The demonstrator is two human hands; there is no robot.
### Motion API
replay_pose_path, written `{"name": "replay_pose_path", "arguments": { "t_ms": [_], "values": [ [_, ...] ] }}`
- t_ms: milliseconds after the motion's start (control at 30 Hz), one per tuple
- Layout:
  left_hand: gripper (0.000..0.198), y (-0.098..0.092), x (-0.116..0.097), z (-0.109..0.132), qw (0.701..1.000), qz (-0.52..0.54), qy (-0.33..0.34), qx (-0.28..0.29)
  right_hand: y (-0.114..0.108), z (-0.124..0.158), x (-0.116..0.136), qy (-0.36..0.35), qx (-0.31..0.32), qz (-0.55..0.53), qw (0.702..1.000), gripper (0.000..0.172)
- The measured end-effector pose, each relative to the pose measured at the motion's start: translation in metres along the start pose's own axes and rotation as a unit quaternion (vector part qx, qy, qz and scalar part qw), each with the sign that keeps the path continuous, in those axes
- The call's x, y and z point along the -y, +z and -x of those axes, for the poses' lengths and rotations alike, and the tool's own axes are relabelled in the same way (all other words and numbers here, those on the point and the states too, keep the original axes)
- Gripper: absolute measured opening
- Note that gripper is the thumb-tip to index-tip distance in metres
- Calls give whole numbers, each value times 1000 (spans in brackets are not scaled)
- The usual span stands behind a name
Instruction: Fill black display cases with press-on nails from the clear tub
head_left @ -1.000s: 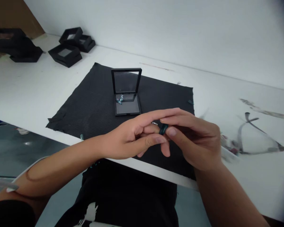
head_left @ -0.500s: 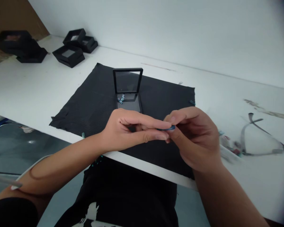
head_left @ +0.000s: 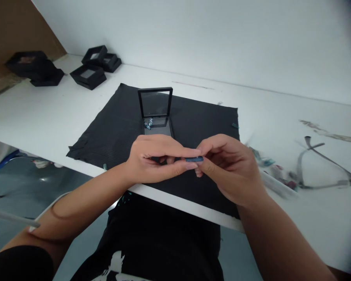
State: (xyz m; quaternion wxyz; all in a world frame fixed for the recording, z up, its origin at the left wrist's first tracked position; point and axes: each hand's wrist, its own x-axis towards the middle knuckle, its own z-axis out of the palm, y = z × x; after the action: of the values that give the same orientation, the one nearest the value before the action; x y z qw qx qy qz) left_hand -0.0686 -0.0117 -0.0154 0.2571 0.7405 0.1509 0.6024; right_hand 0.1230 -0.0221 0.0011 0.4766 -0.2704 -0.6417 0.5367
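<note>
My left hand (head_left: 156,158) and my right hand (head_left: 226,166) meet over the near edge of a black mat (head_left: 117,125). Both pinch a small dark blue ring (head_left: 194,159) held flat between their fingertips. Just beyond them an open black display case (head_left: 155,113) stands on the mat, its clear-windowed lid upright. Small shiny blue-silver pieces (head_left: 148,123) lie at the back left of the case's base.
The white table (head_left: 32,113) runs to a white wall. Several black display cases (head_left: 89,74) are stacked at the far left. Small coloured items (head_left: 269,164), a white strip and thin grey cords (head_left: 318,168) lie right of my hands. My lap is below the table edge.
The ring was upright on my left finger, pinched by my right hand; now it lies flat between both hands' fingertips. My left fingers have curled in. The view shifted slightly.
</note>
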Motion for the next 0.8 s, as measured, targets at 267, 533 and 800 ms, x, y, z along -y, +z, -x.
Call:
{"name": "replay_pose_path", "arguments": {
  "t_ms": [267, 533, 800],
  "values": [
    [17, -4, 7, 2, 998, 4, 47, 32, 0, -3, -4, 29, 45, -14, 998, 3],
    [14, -25, 6, 1, 942, -256, 217, 9, 0, 1, -4, 96, 35, 57, 993, 25],
    [9, -43, -6, 10, 873, -401, 263, 85, 13, 2, -1, 28, 16, 201, 979, 30]
  ]
}}
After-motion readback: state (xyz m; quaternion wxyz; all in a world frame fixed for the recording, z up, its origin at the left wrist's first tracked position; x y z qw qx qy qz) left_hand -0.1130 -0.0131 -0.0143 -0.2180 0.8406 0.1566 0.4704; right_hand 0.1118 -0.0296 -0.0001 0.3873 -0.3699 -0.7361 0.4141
